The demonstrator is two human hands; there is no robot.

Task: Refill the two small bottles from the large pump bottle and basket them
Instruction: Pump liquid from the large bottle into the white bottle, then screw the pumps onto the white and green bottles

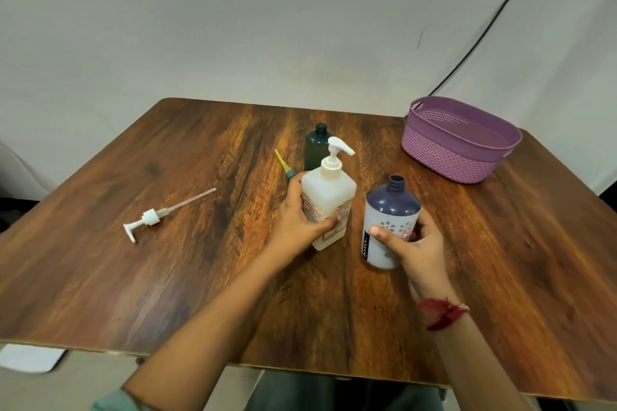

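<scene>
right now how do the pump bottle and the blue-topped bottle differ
The pump bottle is square and whitish; the blue-topped bottle is round, pale below a dark blue shoulder. The pump bottle has its pump fitted; the blue-topped bottle's neck is bare and open. The left hand grips the pump bottle, the right hand the blue-topped bottle. Both are roughly upright.

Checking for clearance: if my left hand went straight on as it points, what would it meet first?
The pump bottle, which the left hand is gripping; past it likely bare table, depth unclear.
</scene>
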